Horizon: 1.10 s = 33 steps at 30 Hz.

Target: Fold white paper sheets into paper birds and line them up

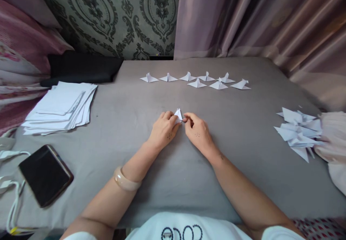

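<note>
Between my hands, a small piece of white folded paper points upward, its top ending in narrow tips. My left hand is closed around its left side and lower part, with thumb and fingers pressed on it. At its lower right edge, my right hand pinches with thumb and forefinger; the exact contact is partly hidden by the fingers. Farther back on the grey-covered table stand several finished white paper cranes in two loose rows.
To the left lies a stack of white paper sheets, with a black folded item behind it. A dark phone or tablet and white cables are at the near left. More folded paper cranes are piled at the right beside pale cloth.
</note>
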Available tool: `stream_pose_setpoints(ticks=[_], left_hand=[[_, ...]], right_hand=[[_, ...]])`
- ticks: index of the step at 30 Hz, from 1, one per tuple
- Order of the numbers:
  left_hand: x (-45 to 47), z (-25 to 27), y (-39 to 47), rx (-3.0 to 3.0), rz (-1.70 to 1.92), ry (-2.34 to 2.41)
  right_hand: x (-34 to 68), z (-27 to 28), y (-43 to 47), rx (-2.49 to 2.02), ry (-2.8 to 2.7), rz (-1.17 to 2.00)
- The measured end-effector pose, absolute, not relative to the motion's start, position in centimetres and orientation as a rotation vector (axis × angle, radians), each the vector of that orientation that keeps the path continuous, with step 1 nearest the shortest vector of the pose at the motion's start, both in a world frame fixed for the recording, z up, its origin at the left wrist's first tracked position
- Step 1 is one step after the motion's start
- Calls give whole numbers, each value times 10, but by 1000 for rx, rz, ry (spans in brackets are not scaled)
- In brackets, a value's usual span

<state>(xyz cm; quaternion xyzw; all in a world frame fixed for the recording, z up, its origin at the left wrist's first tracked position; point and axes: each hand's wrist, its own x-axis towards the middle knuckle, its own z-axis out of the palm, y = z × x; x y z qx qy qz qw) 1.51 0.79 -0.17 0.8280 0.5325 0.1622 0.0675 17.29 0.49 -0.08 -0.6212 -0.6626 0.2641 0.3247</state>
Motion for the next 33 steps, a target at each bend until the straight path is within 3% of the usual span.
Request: stream_pose_setpoints(ticks=[9,23,26,29,33], left_hand=[[17,-7,9,2526,538,1662],[20,0,12,2538,529,1678],[21,2,15,2237,825,1676],[21,6,18,1520,1122,1529],[21,9,21,826,1198,1174]], right_hand=[[165,-5,4,-1398,-1537,890],[163,0,6,-1376,-1357,805],[164,0,7,-1390,-1323,756],[165,-1,8,-1432,-1253,766],[164,-1,11,-1343,-1147,1087]])
